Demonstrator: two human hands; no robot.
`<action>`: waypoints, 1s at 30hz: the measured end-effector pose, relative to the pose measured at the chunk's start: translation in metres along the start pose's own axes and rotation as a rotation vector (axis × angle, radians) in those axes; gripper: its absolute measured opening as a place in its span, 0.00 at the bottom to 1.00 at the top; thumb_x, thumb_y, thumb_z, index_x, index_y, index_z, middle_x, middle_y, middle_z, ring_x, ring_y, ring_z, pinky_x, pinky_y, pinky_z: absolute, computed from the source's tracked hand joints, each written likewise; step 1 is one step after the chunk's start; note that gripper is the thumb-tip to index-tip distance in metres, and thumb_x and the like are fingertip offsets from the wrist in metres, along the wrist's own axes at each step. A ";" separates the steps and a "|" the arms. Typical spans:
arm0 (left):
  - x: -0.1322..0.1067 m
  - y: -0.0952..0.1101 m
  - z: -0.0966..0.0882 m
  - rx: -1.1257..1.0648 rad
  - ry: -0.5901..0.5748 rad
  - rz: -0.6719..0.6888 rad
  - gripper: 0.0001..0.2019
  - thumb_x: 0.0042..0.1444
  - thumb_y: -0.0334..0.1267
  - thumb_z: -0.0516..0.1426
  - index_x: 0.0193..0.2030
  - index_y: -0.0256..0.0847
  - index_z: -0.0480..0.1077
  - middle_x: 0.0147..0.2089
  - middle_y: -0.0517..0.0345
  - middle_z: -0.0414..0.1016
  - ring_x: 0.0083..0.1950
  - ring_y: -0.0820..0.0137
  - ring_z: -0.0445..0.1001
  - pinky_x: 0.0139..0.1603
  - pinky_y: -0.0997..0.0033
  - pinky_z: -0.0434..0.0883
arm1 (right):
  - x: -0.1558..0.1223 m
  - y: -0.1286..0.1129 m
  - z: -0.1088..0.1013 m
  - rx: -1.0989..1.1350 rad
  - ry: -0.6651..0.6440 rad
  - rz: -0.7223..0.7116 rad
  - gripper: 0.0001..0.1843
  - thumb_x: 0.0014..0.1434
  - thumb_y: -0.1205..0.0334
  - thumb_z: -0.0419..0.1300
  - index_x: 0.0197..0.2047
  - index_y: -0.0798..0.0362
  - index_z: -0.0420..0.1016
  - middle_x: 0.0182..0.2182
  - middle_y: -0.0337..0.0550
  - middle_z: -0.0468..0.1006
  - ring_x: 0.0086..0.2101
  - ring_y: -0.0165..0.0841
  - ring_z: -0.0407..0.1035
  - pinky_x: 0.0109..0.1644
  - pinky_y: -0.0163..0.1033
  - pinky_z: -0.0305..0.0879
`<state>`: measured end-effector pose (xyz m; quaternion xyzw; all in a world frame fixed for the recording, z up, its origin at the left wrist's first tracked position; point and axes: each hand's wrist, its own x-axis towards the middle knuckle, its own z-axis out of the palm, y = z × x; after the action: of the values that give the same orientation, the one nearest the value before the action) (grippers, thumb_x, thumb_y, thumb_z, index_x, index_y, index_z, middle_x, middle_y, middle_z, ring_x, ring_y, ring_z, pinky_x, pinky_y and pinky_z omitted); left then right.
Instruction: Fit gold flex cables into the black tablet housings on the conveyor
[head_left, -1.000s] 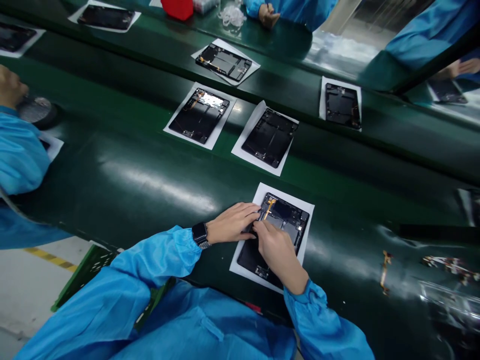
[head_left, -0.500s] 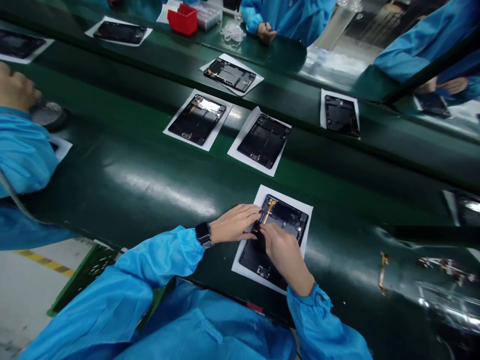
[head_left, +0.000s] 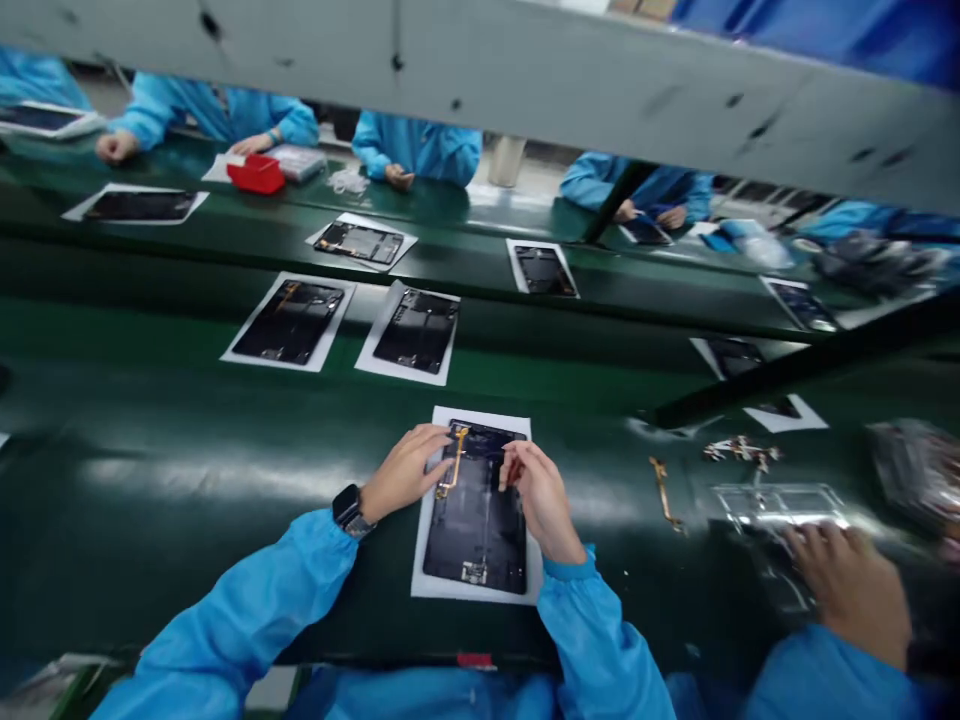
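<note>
A black tablet housing point(head_left: 480, 520) lies on a white sheet point(head_left: 420, 580) in front of me, its inner side up. An orange flex cable point(head_left: 457, 460) runs down its upper left part. My left hand point(head_left: 409, 468), wearing a watch, has its fingers stretched out at the housing's upper left edge, near the cable. Over the upper right side is my right hand point(head_left: 541, 495), fingers curled together in a pinch; whatever may be between the fingertips is hidden or too small to name.
Another orange flex cable point(head_left: 663, 495) lies to the right, near a cluster of small cables point(head_left: 742, 450) and a clear plastic tray point(head_left: 780, 495). A co-worker's hand point(head_left: 855, 580) is by that tray. More tablet housings point(head_left: 416, 330) lie farther back. A shelf beam point(head_left: 480, 60) crosses overhead.
My right hand has moved off the cable area to the housing's right side, uncovering more of the cable. The view has tilted up and turned right, and a co-worker's hand shows at right.
</note>
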<state>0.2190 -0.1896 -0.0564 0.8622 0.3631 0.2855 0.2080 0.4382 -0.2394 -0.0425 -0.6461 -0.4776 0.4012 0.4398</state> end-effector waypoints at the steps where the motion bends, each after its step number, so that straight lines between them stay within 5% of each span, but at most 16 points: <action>1: 0.014 -0.002 0.004 0.033 -0.009 0.019 0.13 0.65 0.38 0.55 0.55 0.40 0.67 0.59 0.47 0.69 0.61 0.60 0.66 0.61 0.53 0.67 | 0.006 0.003 -0.014 -0.036 0.040 0.026 0.20 0.64 0.46 0.48 0.39 0.53 0.71 0.25 0.40 0.71 0.22 0.33 0.67 0.24 0.37 0.66; 7: 0.099 -0.013 0.030 0.188 -0.197 0.039 0.12 0.60 0.37 0.59 0.49 0.35 0.69 0.47 0.46 0.74 0.51 0.59 0.72 0.51 0.58 0.70 | 0.036 0.033 -0.147 -0.336 0.451 0.093 0.17 0.54 0.48 0.58 0.39 0.54 0.73 0.22 0.41 0.71 0.24 0.36 0.65 0.26 0.38 0.58; 10: 0.117 -0.020 0.035 0.201 -0.315 0.043 0.05 0.59 0.37 0.59 0.39 0.38 0.72 0.35 0.55 0.74 0.38 0.65 0.74 0.42 0.68 0.70 | 0.043 0.054 -0.208 -0.468 0.606 0.224 0.13 0.53 0.54 0.59 0.37 0.53 0.75 0.19 0.43 0.70 0.21 0.37 0.62 0.26 0.41 0.53; 12: 0.123 -0.025 0.035 0.212 -0.392 0.046 0.05 0.60 0.36 0.57 0.33 0.39 0.71 0.33 0.58 0.73 0.36 0.68 0.74 0.39 0.72 0.69 | 0.046 0.067 -0.230 -0.511 0.614 0.295 0.09 0.52 0.56 0.60 0.34 0.50 0.77 0.20 0.47 0.73 0.21 0.37 0.63 0.26 0.42 0.52; 18: 0.176 -0.051 0.033 0.334 -0.438 -0.065 0.07 0.65 0.37 0.55 0.42 0.36 0.71 0.45 0.53 0.73 0.47 0.67 0.73 0.49 0.65 0.71 | 0.056 0.097 -0.243 -0.573 0.529 0.382 0.10 0.52 0.54 0.59 0.33 0.50 0.77 0.24 0.46 0.75 0.23 0.39 0.66 0.28 0.42 0.54; 25: 0.306 -0.090 0.013 0.456 -0.278 -0.239 0.16 0.65 0.43 0.56 0.55 0.37 0.67 0.54 0.49 0.70 0.50 0.64 0.73 0.50 0.57 0.74 | 0.061 0.105 -0.246 -0.375 0.523 0.197 0.07 0.42 0.49 0.64 0.21 0.39 0.73 0.25 0.50 0.79 0.23 0.47 0.70 0.27 0.50 0.60; 30: 0.347 -0.105 0.005 0.484 -0.170 -0.265 0.16 0.65 0.43 0.56 0.56 0.37 0.67 0.55 0.49 0.70 0.51 0.64 0.73 0.50 0.56 0.74 | 0.064 0.103 -0.242 -0.248 0.604 0.103 0.08 0.36 0.45 0.66 0.21 0.33 0.74 0.25 0.50 0.80 0.28 0.53 0.73 0.30 0.55 0.63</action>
<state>0.3678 0.1365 -0.0015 0.8527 0.5113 0.0876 0.0613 0.7063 -0.2378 -0.0762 -0.8078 -0.3375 0.1519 0.4587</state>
